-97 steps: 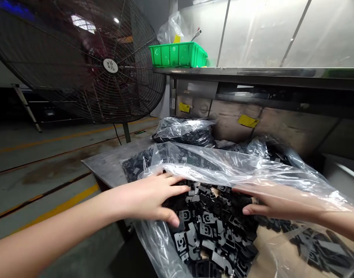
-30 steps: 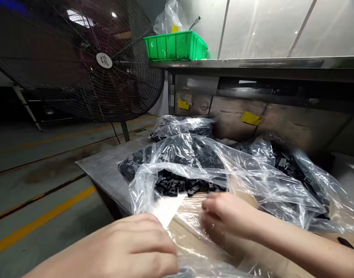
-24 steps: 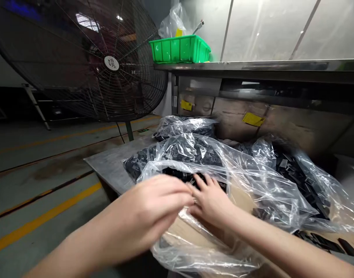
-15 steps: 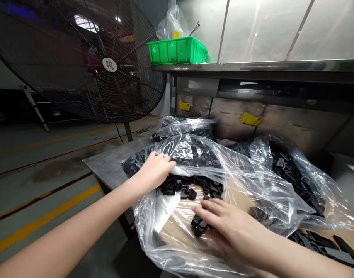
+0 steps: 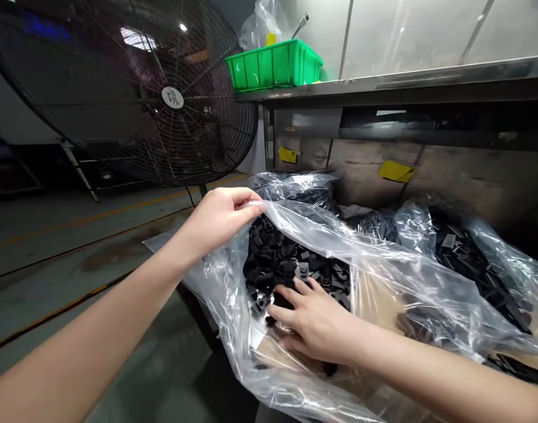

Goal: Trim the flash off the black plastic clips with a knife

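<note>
My left hand [image 5: 218,216] pinches the upper rim of a clear plastic bag [image 5: 339,247] and holds it lifted. Inside the bag, my right hand [image 5: 313,320] lies with fingers spread on a heap of small black plastic parts [image 5: 286,264]. The parts rest on brown cardboard [image 5: 375,294] within the bag. The bag drapes over the cardboard and hangs down at the near left.
More clear bags of black parts [image 5: 467,252] lie to the right and behind [image 5: 299,185]. A large black floor fan [image 5: 163,94] stands at the left. A steel shelf [image 5: 383,88] overhead carries a green bin [image 5: 273,63]. Grey floor with yellow lines lies left.
My left hand has taken the bag's rim and raised it, opening the bag wider. My right hand has slid forward onto the heap of black parts.
</note>
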A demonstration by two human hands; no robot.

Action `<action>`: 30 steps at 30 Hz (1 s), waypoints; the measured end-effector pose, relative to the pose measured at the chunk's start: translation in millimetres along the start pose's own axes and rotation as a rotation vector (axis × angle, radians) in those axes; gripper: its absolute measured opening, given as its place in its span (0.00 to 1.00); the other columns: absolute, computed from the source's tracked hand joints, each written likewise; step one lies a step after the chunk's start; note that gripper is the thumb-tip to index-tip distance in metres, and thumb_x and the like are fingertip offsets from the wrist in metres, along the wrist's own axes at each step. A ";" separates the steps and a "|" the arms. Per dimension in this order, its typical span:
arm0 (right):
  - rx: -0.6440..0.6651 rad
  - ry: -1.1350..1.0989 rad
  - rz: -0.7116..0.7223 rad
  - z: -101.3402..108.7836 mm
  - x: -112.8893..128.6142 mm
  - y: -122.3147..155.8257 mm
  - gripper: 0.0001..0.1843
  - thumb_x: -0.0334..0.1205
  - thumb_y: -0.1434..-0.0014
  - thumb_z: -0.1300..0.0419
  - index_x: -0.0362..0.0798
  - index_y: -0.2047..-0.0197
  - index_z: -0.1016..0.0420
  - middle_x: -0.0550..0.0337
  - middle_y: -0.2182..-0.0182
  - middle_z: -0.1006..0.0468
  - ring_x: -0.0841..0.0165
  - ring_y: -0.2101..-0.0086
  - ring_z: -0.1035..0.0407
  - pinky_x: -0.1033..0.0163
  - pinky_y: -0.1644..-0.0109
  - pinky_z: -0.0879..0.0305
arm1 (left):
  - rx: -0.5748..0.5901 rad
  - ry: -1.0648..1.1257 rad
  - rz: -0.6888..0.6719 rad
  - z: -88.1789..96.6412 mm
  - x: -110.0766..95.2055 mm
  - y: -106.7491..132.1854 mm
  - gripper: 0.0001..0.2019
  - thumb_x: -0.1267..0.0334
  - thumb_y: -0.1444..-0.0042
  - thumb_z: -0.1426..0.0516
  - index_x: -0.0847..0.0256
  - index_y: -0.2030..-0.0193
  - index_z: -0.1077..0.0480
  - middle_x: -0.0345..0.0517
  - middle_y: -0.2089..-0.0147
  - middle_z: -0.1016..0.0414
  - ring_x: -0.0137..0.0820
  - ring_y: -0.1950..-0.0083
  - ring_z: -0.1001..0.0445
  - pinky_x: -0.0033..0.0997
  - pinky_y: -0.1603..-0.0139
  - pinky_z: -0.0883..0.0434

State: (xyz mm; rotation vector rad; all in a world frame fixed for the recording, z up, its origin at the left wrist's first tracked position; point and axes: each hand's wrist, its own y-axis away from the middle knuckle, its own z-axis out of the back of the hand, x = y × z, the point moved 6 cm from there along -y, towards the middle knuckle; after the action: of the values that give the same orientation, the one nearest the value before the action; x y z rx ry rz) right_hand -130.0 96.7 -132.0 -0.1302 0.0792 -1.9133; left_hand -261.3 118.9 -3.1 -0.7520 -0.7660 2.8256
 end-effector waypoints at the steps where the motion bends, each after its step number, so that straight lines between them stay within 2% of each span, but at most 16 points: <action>1: 0.046 -0.021 0.009 3.2 -0.8 10.1 0.26 0.53 0.46 0.47 0.51 0.47 0.37 0.48 0.46 0.35 0.51 0.52 0.37 0.44 0.52 0.42 | 0.019 0.019 0.003 -0.5 1.8 2.0 0.12 0.57 0.48 0.49 0.63 0.68 0.28 0.39 0.76 0.30 0.29 0.74 0.35 0.23 0.76 0.41; 4: 0.063 -0.054 -0.122 22.3 -22.0 21.8 0.23 0.46 0.43 0.48 0.51 0.45 0.40 0.51 0.50 0.30 0.59 0.57 0.31 0.57 0.57 0.35 | 0.051 0.057 -0.026 -5.0 0.6 6.5 0.12 0.58 0.47 0.48 0.63 0.67 0.27 0.39 0.74 0.28 0.30 0.73 0.33 0.23 0.74 0.40; 6: -0.023 -0.019 -0.261 34.8 -41.6 12.8 0.20 0.40 0.40 0.53 0.48 0.45 0.40 0.51 0.53 0.28 0.61 0.58 0.31 0.59 0.57 0.36 | 0.044 0.065 -0.062 -7.7 -4.5 6.6 0.12 0.58 0.47 0.49 0.63 0.67 0.27 0.40 0.72 0.27 0.31 0.70 0.32 0.24 0.72 0.38; 8: -0.075 0.013 -0.324 36.0 -52.6 -4.0 0.20 0.41 0.38 0.58 0.45 0.44 0.42 0.48 0.53 0.29 0.61 0.56 0.33 0.58 0.55 0.38 | 0.001 0.052 -0.074 -6.8 -9.3 4.6 0.13 0.58 0.46 0.49 0.64 0.67 0.27 0.41 0.71 0.26 0.31 0.69 0.32 0.24 0.71 0.38; 11: -0.054 0.032 -0.292 19.5 -49.4 -24.5 0.25 0.49 0.40 0.54 0.45 0.44 0.40 0.46 0.46 0.36 0.56 0.48 0.42 0.54 0.51 0.43 | -0.058 0.026 -0.055 -1.4 -11.3 1.9 0.14 0.57 0.47 0.49 0.64 0.67 0.27 0.41 0.74 0.28 0.31 0.71 0.33 0.24 0.73 0.38; 13: -0.017 0.040 -0.235 8.0 -39.2 -23.6 0.26 0.52 0.42 0.51 0.48 0.45 0.39 0.47 0.45 0.37 0.53 0.47 0.45 0.50 0.50 0.46 | -0.047 0.039 -0.054 1.2 -9.3 2.9 0.14 0.57 0.47 0.49 0.64 0.67 0.27 0.40 0.74 0.28 0.30 0.73 0.33 0.23 0.74 0.38; 15: 0.027 0.038 -0.182 2.5 -29.6 -10.2 0.25 0.50 0.43 0.51 0.50 0.44 0.39 0.48 0.48 0.34 0.53 0.49 0.42 0.47 0.50 0.47 | -0.001 0.061 -0.054 1.8 -5.0 6.9 0.14 0.56 0.47 0.48 0.63 0.67 0.27 0.39 0.73 0.27 0.29 0.73 0.33 0.23 0.74 0.38; 18: 0.110 0.024 -0.134 6.0 -24.8 18.6 0.26 0.49 0.45 0.48 0.49 0.44 0.39 0.49 0.51 0.30 0.55 0.52 0.37 0.49 0.52 0.44 | 0.045 0.069 -0.030 1.9 3.1 15.1 0.14 0.56 0.47 0.48 0.62 0.66 0.26 0.40 0.71 0.26 0.29 0.73 0.32 0.22 0.75 0.38; 20: 0.175 0.026 -0.165 12.1 -29.2 31.8 0.25 0.49 0.47 0.45 0.50 0.47 0.35 0.52 0.52 0.29 0.57 0.54 0.34 0.54 0.54 0.40 | 0.037 0.065 -0.015 2.9 6.8 19.1 0.14 0.55 0.47 0.48 0.62 0.66 0.27 0.40 0.72 0.26 0.28 0.74 0.33 0.21 0.76 0.39; 22: 0.203 0.058 -0.246 20.2 -36.1 34.4 0.19 0.45 0.49 0.43 0.49 0.54 0.29 0.52 0.58 0.25 0.59 0.62 0.30 0.58 0.62 0.36 | 0.031 0.072 -0.020 3.3 7.7 20.6 0.14 0.55 0.47 0.48 0.62 0.65 0.27 0.40 0.71 0.26 0.28 0.74 0.33 0.21 0.76 0.39; 24: 0.164 0.106 -0.320 30.1 -40.5 26.4 0.11 0.39 0.47 0.46 0.46 0.63 0.26 0.52 0.66 0.23 0.60 0.68 0.28 0.61 0.69 0.36 | 0.032 0.084 -0.041 3.2 6.2 20.1 0.14 0.56 0.47 0.48 0.62 0.65 0.27 0.40 0.71 0.26 0.29 0.73 0.32 0.22 0.75 0.38; 25: 0.130 0.127 -0.335 34.5 -40.9 19.4 0.11 0.38 0.45 0.48 0.45 0.65 0.27 0.51 0.67 0.24 0.60 0.70 0.28 0.61 0.70 0.37 | 0.031 0.090 -0.055 3.3 4.8 19.4 0.13 0.56 0.47 0.48 0.62 0.65 0.27 0.40 0.70 0.25 0.30 0.71 0.31 0.22 0.75 0.38; 27: 0.069 0.147 -0.329 39.6 -39.8 2.7 0.12 0.34 0.43 0.53 0.44 0.66 0.28 0.50 0.68 0.25 0.61 0.69 0.29 0.62 0.70 0.39 | 0.022 0.093 -0.074 3.9 1.9 17.9 0.13 0.57 0.46 0.48 0.62 0.65 0.27 0.41 0.69 0.25 0.31 0.69 0.30 0.23 0.73 0.37; 30: 0.051 0.121 -0.230 33.4 -34.3 -21.4 0.12 0.27 0.45 0.53 0.45 0.67 0.28 0.54 0.67 0.25 0.64 0.64 0.30 0.65 0.65 0.40 | 0.024 0.075 -0.078 3.2 -1.6 16.6 0.14 0.56 0.46 0.49 0.62 0.65 0.27 0.42 0.69 0.24 0.34 0.67 0.29 0.24 0.71 0.36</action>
State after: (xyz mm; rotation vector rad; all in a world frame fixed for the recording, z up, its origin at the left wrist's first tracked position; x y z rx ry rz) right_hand -134.1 136.5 -98.2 0.0116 0.1007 -2.1502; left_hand -261.2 102.7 -8.3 -0.8010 -0.7320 2.7166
